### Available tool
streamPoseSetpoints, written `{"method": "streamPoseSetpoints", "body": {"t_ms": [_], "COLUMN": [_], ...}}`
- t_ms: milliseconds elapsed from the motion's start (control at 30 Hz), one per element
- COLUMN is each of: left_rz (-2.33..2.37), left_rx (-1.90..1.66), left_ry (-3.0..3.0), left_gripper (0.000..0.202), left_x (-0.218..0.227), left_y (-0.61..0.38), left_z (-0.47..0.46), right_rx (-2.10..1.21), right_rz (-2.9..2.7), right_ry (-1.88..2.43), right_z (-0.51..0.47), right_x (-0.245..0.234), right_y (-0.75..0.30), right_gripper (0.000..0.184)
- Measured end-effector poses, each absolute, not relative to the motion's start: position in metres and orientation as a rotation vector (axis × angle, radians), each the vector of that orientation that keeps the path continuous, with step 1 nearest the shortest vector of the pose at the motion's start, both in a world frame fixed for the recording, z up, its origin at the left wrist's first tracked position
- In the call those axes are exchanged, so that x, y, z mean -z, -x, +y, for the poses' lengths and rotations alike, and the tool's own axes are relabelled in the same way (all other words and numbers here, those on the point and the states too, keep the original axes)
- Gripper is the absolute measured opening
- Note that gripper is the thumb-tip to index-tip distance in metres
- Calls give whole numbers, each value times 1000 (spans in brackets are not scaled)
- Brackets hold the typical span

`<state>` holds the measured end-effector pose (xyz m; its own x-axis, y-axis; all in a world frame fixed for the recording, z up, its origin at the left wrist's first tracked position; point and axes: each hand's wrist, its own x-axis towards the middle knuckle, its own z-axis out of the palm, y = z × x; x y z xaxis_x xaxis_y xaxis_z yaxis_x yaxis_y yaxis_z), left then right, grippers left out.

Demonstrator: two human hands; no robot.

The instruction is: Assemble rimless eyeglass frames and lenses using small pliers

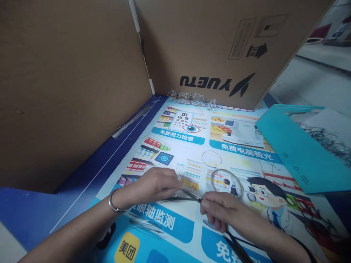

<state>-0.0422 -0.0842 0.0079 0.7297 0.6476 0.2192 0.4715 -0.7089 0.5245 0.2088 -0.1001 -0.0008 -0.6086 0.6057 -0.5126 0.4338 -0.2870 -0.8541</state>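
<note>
A pair of thin metal-rimmed glasses (pixel 226 182) lies over a printed optician's poster (pixel 175 146) on the table. My right hand (pixel 222 210) pinches the frame near its bridge, with a dark temple arm running back under the wrist. My left hand (pixel 153 186), a silver bangle on its wrist, is closed around a small clear plastic piece at the left end of the frame, where a thin dark temple arm sticks out. One round lens rim shows just above my right hand, and a second faint rim (pixel 211 159) lies further up the poster.
Two big cardboard panels (pixel 214 47) stand upright at the back and left. A turquoise box lid (pixel 296 153) lies at the right, with a tangle of glasses frames (pixel 326 140) behind it. Scraps of clear plastic wrap (pixel 192 96) lie at the foot of the cardboard.
</note>
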Motion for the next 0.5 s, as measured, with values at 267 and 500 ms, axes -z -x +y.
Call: {"method": "streamPoseSetpoints", "body": {"t_ms": [267,500], "left_rz": [845,780], "left_rx": [-390,-399], "left_ry": [-2889,-2961], "left_gripper": [18,19], "left_x": [-10,-16], "left_y": [45,46], "left_z": [-86,-85], "right_rx": [-1659,-1455], "right_rz": [-2165,-2317], "right_ry": [1338,1343], "right_z": [-101,-103], "right_x": [-4,-11], "right_y": [-205,-198], "right_gripper": [40,38]}}
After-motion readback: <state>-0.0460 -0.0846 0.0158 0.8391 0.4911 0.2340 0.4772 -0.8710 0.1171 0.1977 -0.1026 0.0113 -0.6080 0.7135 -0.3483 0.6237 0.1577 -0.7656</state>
